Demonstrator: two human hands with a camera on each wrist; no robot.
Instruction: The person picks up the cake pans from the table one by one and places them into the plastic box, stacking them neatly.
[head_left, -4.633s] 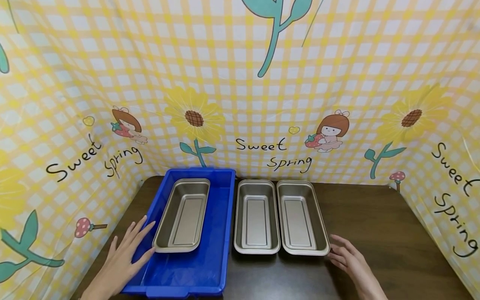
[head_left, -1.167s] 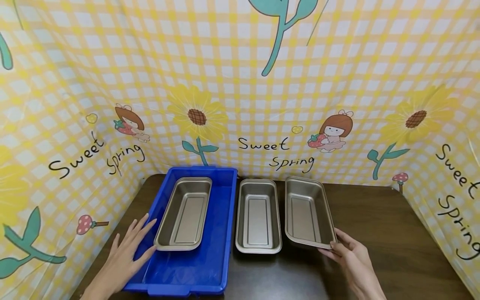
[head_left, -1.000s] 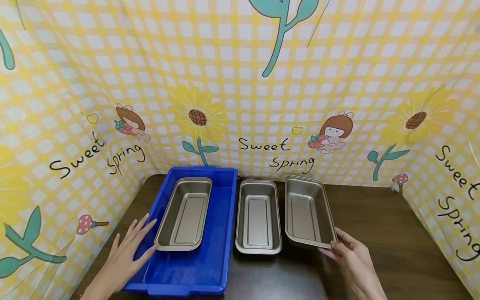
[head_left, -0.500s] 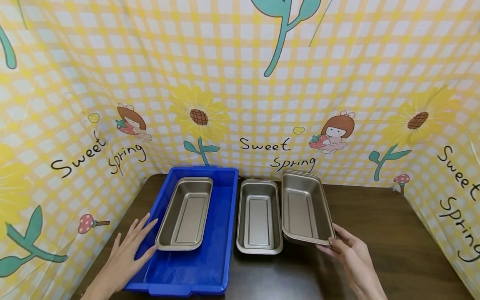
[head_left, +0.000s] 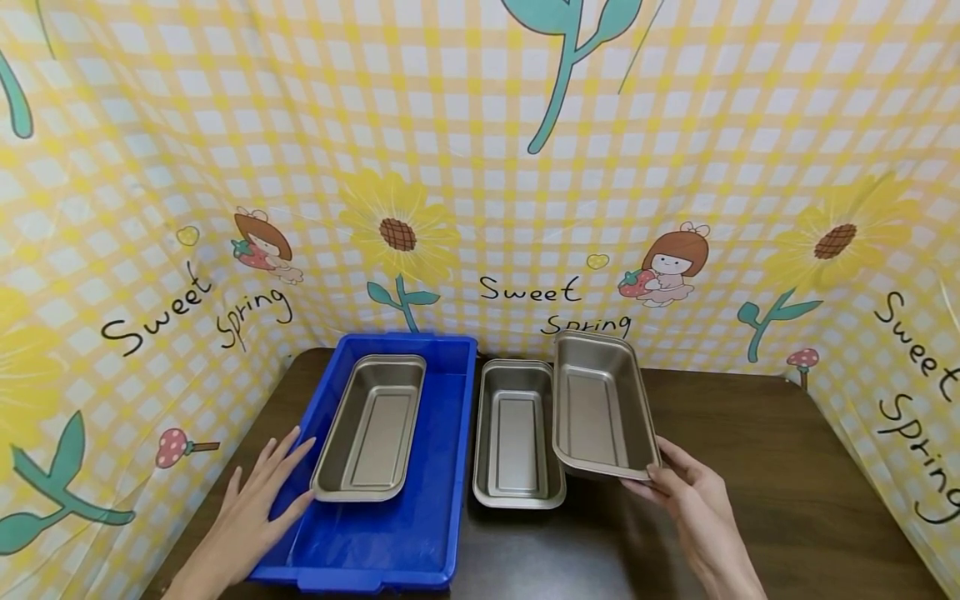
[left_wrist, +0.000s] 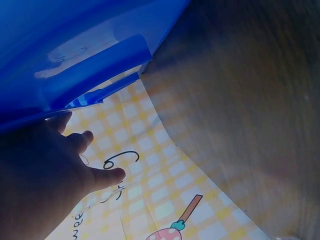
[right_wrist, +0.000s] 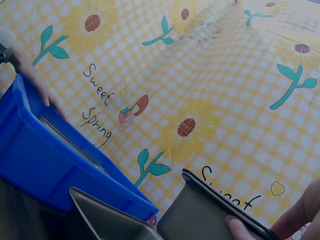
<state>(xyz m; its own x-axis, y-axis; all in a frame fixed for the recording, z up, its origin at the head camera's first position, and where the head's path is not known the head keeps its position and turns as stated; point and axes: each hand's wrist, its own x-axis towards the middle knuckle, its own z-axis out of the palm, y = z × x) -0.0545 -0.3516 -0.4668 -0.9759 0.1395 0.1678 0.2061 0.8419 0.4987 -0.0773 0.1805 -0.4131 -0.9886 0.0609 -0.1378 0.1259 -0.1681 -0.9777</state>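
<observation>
My right hand (head_left: 697, 504) pinches the near right corner of a metal loaf pan (head_left: 600, 408), thumb on the rim. That pan is lifted off the table and slightly tilted, its left edge overlapping the middle loaf pan (head_left: 517, 442) in the head view. Resting on the left rim of a blue plastic bin (head_left: 412, 533), my left hand (head_left: 251, 508) has its fingers spread and straight. Inside the bin lies another loaf pan (head_left: 372, 433), close to the left fingertips. The right wrist view shows the held pan (right_wrist: 200, 215) from the side, with a thumb against its wall.
The dark wooden table (head_left: 750, 467) carries the bin and the middle pan. A yellow checked cloth (head_left: 480, 183) with printed flowers stands as a wall at the back and both sides.
The right hand took hold of the right-hand pan's corner and raised it off the table. Over the last second it moved up and left toward the middle pan. The left hand kept its place.
</observation>
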